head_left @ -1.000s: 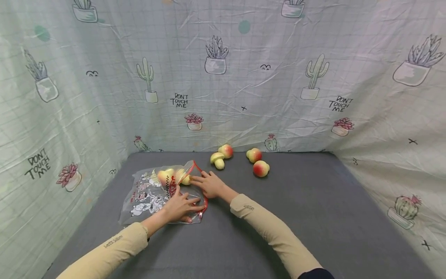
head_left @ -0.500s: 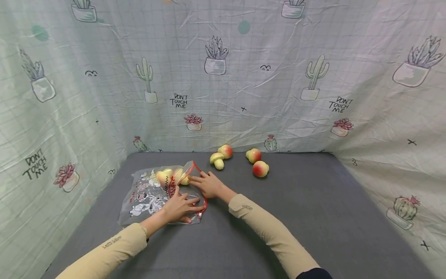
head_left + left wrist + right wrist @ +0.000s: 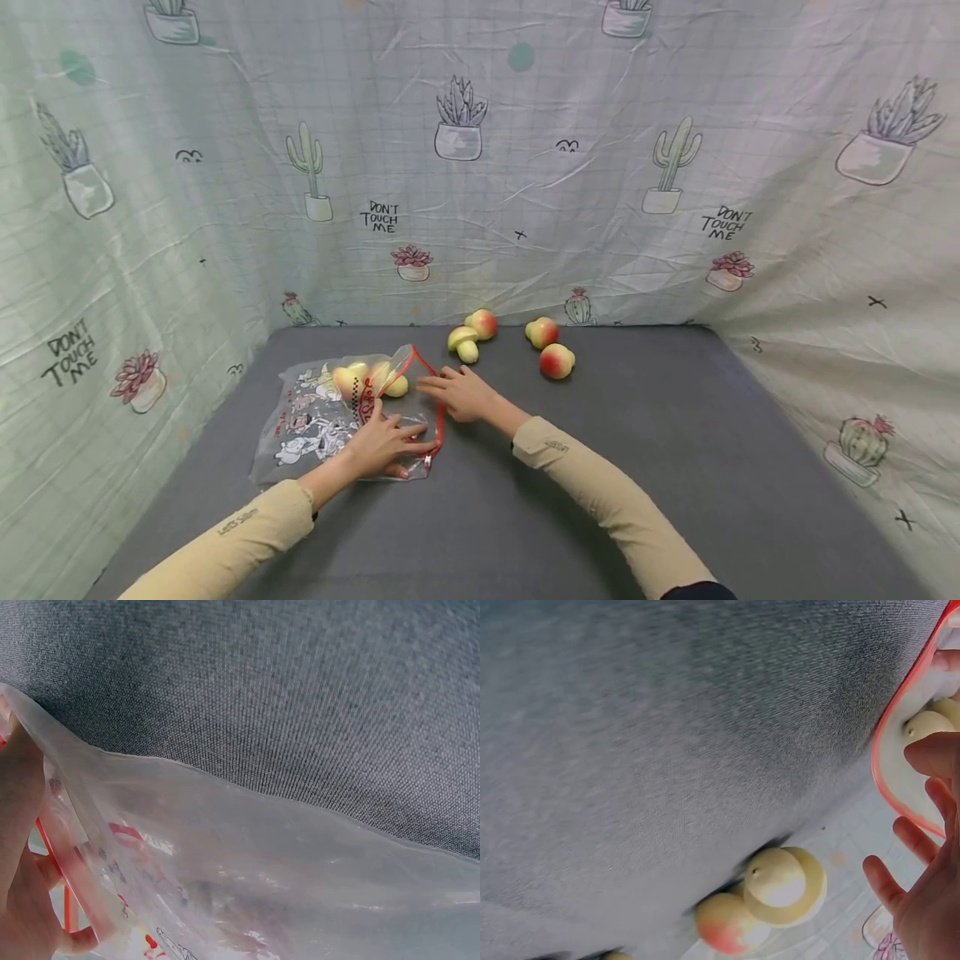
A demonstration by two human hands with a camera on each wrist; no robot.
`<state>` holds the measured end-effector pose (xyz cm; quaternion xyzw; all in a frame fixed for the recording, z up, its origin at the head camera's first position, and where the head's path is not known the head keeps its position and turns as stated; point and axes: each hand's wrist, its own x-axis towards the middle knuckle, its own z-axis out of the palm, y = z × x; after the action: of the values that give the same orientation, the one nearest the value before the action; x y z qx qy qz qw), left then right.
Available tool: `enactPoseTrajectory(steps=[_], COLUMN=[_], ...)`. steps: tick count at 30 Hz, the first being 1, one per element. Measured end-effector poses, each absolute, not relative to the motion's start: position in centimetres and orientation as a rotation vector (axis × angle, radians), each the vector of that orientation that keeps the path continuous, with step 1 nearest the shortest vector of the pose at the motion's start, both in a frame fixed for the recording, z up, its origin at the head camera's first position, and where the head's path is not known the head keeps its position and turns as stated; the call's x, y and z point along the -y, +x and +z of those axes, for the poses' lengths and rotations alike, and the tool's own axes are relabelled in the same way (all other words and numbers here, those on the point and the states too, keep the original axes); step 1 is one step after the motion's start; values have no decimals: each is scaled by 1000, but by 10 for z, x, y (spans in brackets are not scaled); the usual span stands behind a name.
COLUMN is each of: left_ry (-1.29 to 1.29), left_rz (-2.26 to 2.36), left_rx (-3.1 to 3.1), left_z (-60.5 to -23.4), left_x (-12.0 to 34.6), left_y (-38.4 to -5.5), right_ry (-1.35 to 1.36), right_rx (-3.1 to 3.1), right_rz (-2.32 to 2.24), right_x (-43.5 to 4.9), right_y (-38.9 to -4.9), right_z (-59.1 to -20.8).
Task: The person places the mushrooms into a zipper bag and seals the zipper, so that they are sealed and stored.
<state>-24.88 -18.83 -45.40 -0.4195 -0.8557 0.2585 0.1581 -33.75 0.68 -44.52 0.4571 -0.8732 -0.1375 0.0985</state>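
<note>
A: Where does the bag lie?
B: The clear plastic bag with white cartoon prints (image 3: 303, 429) lies flat on the dark grey, cloth-covered table (image 3: 637, 475), at the left, its mouth facing right. A red zip edge (image 3: 440, 427) runs round that mouth.

A: And the hands?
B: The left hand (image 3: 379, 444) rests on the bag near the mouth, fingers spread wide. The right hand (image 3: 467, 394) is at the far side of the mouth, fingers apart and holding nothing. I can't tell whether they touch the red edge.

A: What's in the bag?
B: At least two rounded yellow-and-peach pieces (image 3: 348, 380), near the far side. Outside, beyond the right hand, are a yellow mushroom-shaped piece (image 3: 463, 343), a yellow-and-red rounded piece (image 3: 482, 323) beside it, and two more yellow-and-red pieces (image 3: 549, 348) farther right.

A: The step seems to be managing that mouth. How would you do it well?
B: I'd anchor the near side with the left fingers, without pressing the two layers together. Then I'd take the far red edge with the right fingers and lift it gently, so the gap stays tall.

A: What might go wrong?
B: Such thin film would probably sag or cling to the fingers, and pulling too hard could drag the whole bag. The pieces look smooth and likely to roll, so I'd avoid tipping the mouth down.
</note>
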Motion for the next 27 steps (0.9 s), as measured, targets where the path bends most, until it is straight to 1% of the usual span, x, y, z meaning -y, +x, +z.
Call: enactPoseTrajectory(steps=[10, 16, 27], left_ry=[-1209, -1209, -1203], left_rz=[739, 738, 704], left_rx=[2468, 2472, 2491], left_z=[-455, -455, -458], left_x=[188, 187, 190], left_y=[-249, -250, -250], right_ry=[1378, 1364, 1335], right_rx=[2507, 2490, 2474], right_rz=[-241, -104, 9], right_x=[-29, -51, -90], right_y=[-330, -326, -317], right_z=[-441, -437, -426])
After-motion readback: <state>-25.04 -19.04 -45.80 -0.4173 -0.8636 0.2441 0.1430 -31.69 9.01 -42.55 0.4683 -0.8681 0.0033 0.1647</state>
